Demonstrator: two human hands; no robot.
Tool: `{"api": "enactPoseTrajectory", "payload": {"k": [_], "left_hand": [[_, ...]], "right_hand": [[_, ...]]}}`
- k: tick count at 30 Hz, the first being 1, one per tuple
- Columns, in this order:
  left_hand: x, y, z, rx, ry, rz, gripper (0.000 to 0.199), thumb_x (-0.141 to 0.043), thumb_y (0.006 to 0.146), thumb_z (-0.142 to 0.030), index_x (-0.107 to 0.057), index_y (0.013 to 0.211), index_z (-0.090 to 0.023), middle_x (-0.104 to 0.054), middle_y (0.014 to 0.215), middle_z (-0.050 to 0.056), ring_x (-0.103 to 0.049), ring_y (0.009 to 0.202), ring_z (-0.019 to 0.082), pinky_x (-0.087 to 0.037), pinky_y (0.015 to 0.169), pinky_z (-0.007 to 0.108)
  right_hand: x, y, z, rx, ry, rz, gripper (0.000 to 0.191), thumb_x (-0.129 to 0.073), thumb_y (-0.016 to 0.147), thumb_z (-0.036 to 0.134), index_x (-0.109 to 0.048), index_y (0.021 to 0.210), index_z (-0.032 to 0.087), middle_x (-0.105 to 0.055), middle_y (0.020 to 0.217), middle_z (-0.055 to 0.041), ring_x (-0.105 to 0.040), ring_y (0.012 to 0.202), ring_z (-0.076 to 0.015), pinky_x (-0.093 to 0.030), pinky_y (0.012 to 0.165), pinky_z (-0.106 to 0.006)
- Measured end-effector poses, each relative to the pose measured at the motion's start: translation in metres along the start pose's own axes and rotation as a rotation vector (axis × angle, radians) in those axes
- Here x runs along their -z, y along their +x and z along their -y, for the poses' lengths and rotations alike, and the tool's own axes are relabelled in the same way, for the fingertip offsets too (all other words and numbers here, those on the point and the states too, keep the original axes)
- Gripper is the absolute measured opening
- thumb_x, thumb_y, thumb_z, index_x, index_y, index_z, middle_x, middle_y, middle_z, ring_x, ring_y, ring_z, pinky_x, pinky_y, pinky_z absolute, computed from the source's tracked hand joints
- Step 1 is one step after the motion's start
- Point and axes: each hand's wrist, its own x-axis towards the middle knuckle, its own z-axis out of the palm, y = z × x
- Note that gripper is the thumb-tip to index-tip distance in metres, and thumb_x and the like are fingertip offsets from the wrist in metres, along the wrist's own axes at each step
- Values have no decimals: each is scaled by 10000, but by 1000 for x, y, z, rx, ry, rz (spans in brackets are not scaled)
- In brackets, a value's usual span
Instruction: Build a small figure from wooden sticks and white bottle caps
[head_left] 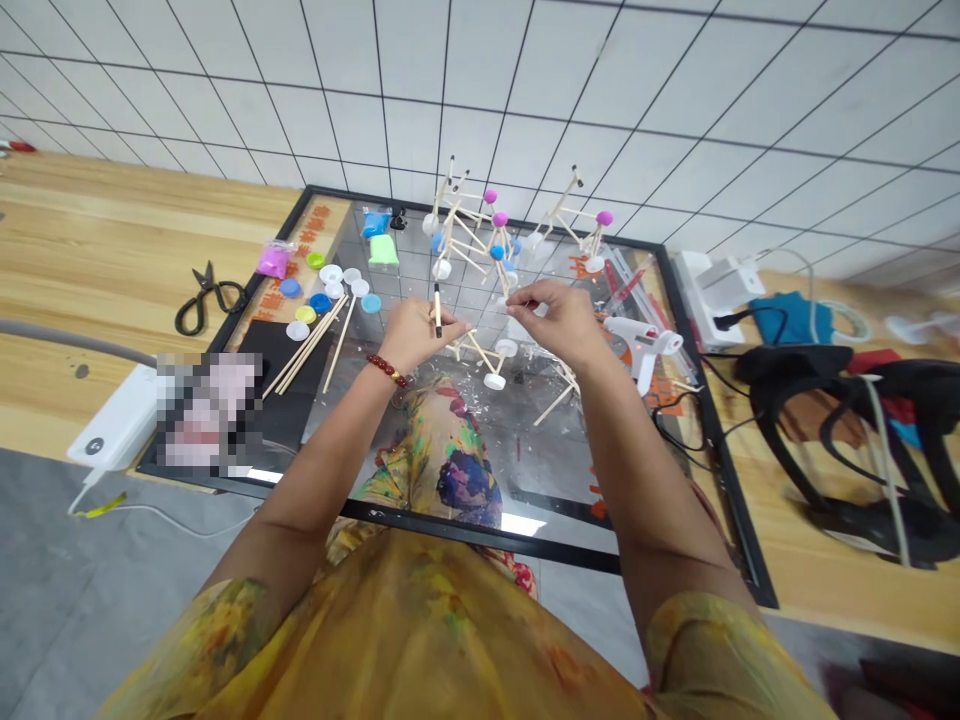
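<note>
My left hand (412, 335) is shut on a slim black-and-white pen (437, 310), held upright above the glass tabletop (390, 420). My right hand (561, 322) hangs to its right, fingertips pinched together. Whether those fingers hold something small is too hard to tell. Just beyond both hands stand several wooden-stick models (472, 230) joined with white bottle caps and pink and blue clay balls. A smaller stick-and-cap piece (484, 362) lies on the glass below my hands. Both hands are apart from the models.
Bottle caps (322, 290), loose wooden sticks (304, 345), green clay (384, 250) and black scissors (210, 300) lie left. A white glue gun (641, 345) sits right of my right hand. A power strip (712, 285) and a black chair (847, 430) stand further right.
</note>
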Motion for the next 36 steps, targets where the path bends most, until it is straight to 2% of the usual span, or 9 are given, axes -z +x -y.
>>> {"api": "enactPoseTrajectory", "payload": {"k": [4,6,11,15,20,25,29,32,36], "left_hand": [[-1,-1,-1,10,5,-4,285,-775,752,-453,-761,679,-178,-725,639,63,-659,655,202,-453,587,300],[-1,-1,0,-5,12,-7,252,-774,753,-419,-758,675,-179,-726,636,58,-657,649,196,-448,594,296],[0,0,2,-13,29,6,233,-786,748,-396,-768,698,-169,-740,673,74,-662,663,201,-450,612,302],[1,-1,1,6,41,-1,231,-783,755,-391,-770,699,-166,-741,683,75,-667,673,205,-454,612,302],[0,-2,1,-3,61,3,206,-772,758,-375,-770,692,-180,-749,698,65,-678,694,199,-463,626,290],[0,-1,0,24,40,-14,211,-808,717,-368,-772,706,-160,-739,688,75,-667,679,189,-458,636,287],[1,-3,0,2,1,-14,254,-827,695,-393,-768,713,-146,-720,660,68,-648,645,174,-437,608,280],[1,-4,2,-45,-31,-5,294,-828,691,-439,-762,709,-154,-710,642,52,-625,610,157,-438,585,270],[0,-5,3,-131,-26,-9,322,-818,694,-491,-764,707,-173,-714,649,41,-624,619,156,-455,597,273]], "right_hand": [[-15,19,-1,22,-212,290,103,-700,734,320,-767,758,245,-758,765,-18,-679,768,-228,-427,909,-448],[-29,24,2,-6,-281,364,111,-733,701,348,-773,750,256,-744,718,-5,-671,749,-224,-410,898,-442],[-47,30,7,-92,-334,430,179,-766,671,428,-774,734,260,-713,671,9,-649,715,-205,-381,853,-404],[-49,33,11,-116,-351,497,217,-777,654,435,-784,756,244,-704,664,2,-629,718,-192,-360,780,-349],[-44,32,18,-126,-362,557,224,-710,731,386,-790,837,206,-701,689,-5,-621,751,-179,-320,805,-340],[-35,26,18,-153,-232,500,195,-666,720,291,-761,853,183,-687,703,4,-599,715,-157,-336,752,-314],[-30,22,11,-188,39,494,190,-650,663,253,-720,815,163,-658,683,6,-573,660,-141,-390,663,-269],[-28,18,4,-141,265,488,238,-630,643,246,-723,846,165,-663,699,4,-577,664,-140,-442,658,-257],[-26,14,-4,-76,346,477,241,-647,644,271,-746,841,173,-678,712,-2,-587,681,-151,-471,674,-263]]}}
